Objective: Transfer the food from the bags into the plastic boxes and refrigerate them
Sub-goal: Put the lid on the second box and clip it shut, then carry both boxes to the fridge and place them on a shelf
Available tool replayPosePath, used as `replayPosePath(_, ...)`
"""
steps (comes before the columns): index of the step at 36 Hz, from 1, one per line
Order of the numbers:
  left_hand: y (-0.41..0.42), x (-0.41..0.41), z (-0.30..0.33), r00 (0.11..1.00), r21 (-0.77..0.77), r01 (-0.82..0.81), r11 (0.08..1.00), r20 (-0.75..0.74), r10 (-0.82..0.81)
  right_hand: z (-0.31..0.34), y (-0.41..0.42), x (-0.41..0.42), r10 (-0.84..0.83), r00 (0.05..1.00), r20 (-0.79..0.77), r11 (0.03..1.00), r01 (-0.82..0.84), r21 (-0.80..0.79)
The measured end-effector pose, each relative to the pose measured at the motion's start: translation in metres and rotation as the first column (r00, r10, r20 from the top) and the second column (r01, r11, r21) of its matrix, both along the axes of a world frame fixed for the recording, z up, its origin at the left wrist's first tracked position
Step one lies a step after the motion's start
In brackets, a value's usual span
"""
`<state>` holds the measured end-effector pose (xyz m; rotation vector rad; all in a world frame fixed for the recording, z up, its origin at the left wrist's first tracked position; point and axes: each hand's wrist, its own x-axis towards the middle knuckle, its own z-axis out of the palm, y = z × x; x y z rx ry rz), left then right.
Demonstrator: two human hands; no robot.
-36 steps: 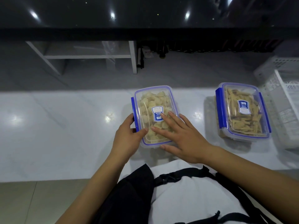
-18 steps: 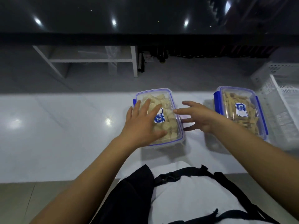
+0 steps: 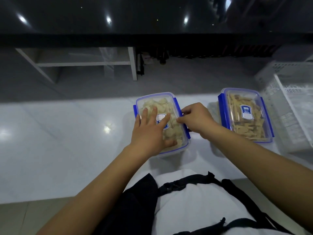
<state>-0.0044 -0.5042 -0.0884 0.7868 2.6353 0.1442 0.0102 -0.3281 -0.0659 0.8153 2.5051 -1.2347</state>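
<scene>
On the white counter [image 3: 50, 141] in front of the person sit two clear plastic boxes with blue clip lids. The nearer box [image 3: 176, 106] holds pale, rounded pieces of food, and its lid is on. The left hand [image 3: 149, 131] lies flat on that lid, fingers straight and spread, pressing down. The right hand [image 3: 196, 118] is curled at the box's right edge, fingers bent around the blue side clip [image 3: 186, 128]. Well apart to the right, the second box [image 3: 245, 116] is closed over tan strip-shaped pieces. Just beside it stands a white slatted basket [image 3: 291, 99].
</scene>
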Motion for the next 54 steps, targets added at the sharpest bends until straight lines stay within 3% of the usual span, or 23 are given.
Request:
replayPosePath(8, -0.002, 0.000, -0.007, 1.000, 0.102, -0.020, 0.995, 0.018, 0.018, 0.001, 0.001, 0.009, 0.004, 0.999, -0.038, 1.000, -0.004, -0.002)
replayPosePath(11, -0.008, 0.004, -0.012, 0.999, 0.194, -0.032, 0.980, -0.009, 0.035, 0.001, 0.000, 0.021, 0.063, 0.997, -0.051, 0.989, -0.056, 0.136)
replayPosePath(13, -0.013, 0.008, -0.014, 0.998, 0.253, -0.042, 0.966, -0.028, 0.051, 0.002, 0.001, 0.033, 0.098, 0.989, -0.111, 0.975, -0.073, 0.209)
replayPosePath(16, -0.020, 0.016, -0.014, 0.994, 0.360, -0.101, 0.927, -0.009, 0.112, 0.006, 0.011, 0.057, 0.085, 0.963, -0.256, 0.983, -0.038, 0.182)
replayPosePath(19, -0.032, 0.023, -0.012, 0.971, 0.497, -0.233, 0.836, 0.075, 0.226, 0.011, 0.030, 0.082, 0.050, 0.946, -0.320, 0.983, 0.010, 0.183)
replayPosePath(22, -0.043, 0.028, -0.012, 0.905, 0.612, -0.426, 0.666, 0.280, 0.321, 0.015, 0.057, 0.101, -0.013, 0.952, -0.307, 0.959, 0.099, 0.266)
replayPosePath(26, -0.041, 0.037, -0.013, 0.774, 0.648, -0.633, 0.423, 0.536, 0.337, 0.014, 0.095, 0.112, -0.124, 0.981, -0.149, 0.905, 0.173, 0.389)
replayPosePath(28, -0.039, 0.038, -0.014, 0.735, 0.630, -0.678, 0.378, 0.579, 0.353, 0.012, 0.108, 0.110, -0.172, 0.984, -0.045, 0.895, 0.175, 0.411)
replayPosePath(34, -0.032, 0.023, -0.011, 0.689, 0.593, -0.722, 0.356, 0.658, 0.303, 0.010, 0.138, 0.088, -0.266, 0.962, 0.063, 0.860, 0.207, 0.466)
replayPosePath(37, -0.023, 0.013, -0.010, 0.676, 0.567, -0.732, 0.377, 0.674, 0.297, 0.006, 0.147, 0.084, -0.247, 0.958, 0.146, 0.908, 0.176, 0.379)
replayPosePath(42, -0.011, 0.003, -0.004, 0.690, 0.548, -0.711, 0.442, 0.665, 0.286, -0.003, 0.145, 0.087, -0.210, 0.947, 0.242, 0.903, 0.094, 0.418)
replayPosePath(43, -0.006, 0.004, -0.001, 0.720, 0.546, -0.683, 0.484, 0.614, 0.324, -0.002, 0.145, 0.088, -0.207, 0.946, 0.248, 0.905, 0.089, 0.416)
replayPosePath(45, 0.001, 0.011, 0.008, 0.826, 0.576, -0.564, 0.592, 0.374, 0.422, -0.002, 0.143, 0.091, -0.200, 0.945, 0.258, 0.910, 0.081, 0.407)
replayPosePath(47, 0.013, 0.027, 0.020, 0.900, 0.711, -0.397, 0.580, 0.178, 0.398, -0.004, 0.139, 0.099, -0.208, 0.943, 0.259, 0.910, 0.089, 0.405)
replayPosePath(48, 0.021, 0.037, 0.026, 0.926, 0.774, -0.334, 0.538, 0.162, 0.341, -0.005, 0.137, 0.103, -0.213, 0.943, 0.255, 0.908, 0.094, 0.408)
replayPosePath(51, 0.049, 0.072, 0.037, 0.942, 0.821, -0.327, 0.467, 0.322, 0.092, -0.006, 0.128, 0.117, -0.216, 0.944, 0.251, 0.901, 0.094, 0.423)
replayPosePath(54, 0.081, 0.095, 0.029, 0.838, 0.744, -0.440, 0.503, 0.542, -0.070, -0.008, 0.118, 0.135, -0.221, 0.938, 0.267, 0.901, 0.092, 0.424)
